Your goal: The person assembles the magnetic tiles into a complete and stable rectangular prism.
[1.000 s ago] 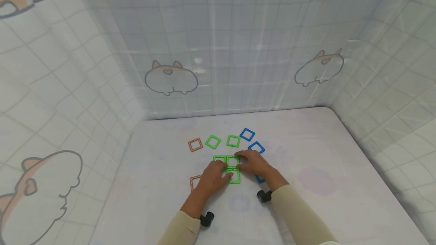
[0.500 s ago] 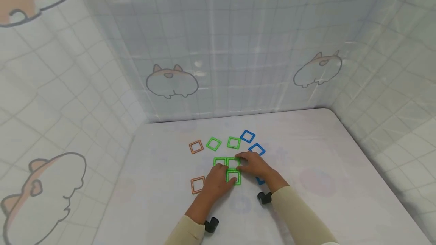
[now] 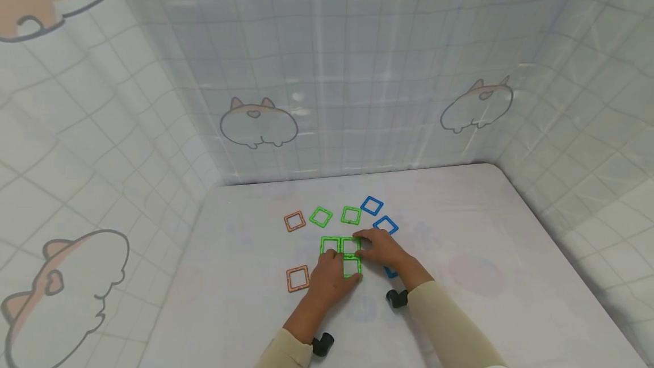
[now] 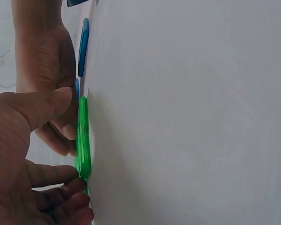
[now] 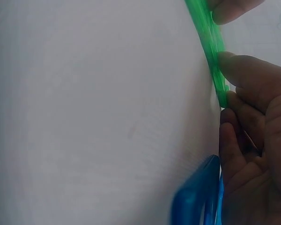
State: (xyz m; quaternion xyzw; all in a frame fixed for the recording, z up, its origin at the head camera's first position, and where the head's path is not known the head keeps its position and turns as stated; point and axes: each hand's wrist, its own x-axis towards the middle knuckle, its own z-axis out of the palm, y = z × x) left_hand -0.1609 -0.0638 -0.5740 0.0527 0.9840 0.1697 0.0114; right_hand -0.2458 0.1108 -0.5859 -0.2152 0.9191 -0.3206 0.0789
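Observation:
Three green magnetic building squares lie joined edge to edge in an L in the head view: a back left square (image 3: 330, 238), a back right square (image 3: 351, 238) and a front square (image 3: 360, 268). My left hand (image 3: 327, 280) grips the front square, with its fingers over the left edge and thumb at the near right corner. Across the back right square's right side, my right hand (image 3: 383, 247) holds thumb and forefinger. Seen edge-on in the left wrist view, the green square (image 4: 84, 136) lies flat between thumb and fingers. The right thumb touches a green edge (image 5: 208, 40) in the right wrist view.
Behind the L lie two loose green squares (image 3: 321, 217), an orange square (image 3: 294, 221) and two blue squares (image 3: 372, 205). Another orange square (image 3: 298, 278) sits left of my left hand. One blue square (image 3: 390, 272) is partly hidden under the right wrist.
My left hand has shifted right and nearer, its thumb moving to the front square's near right corner. The left orange square is now uncovered. My right hand has stayed in place.

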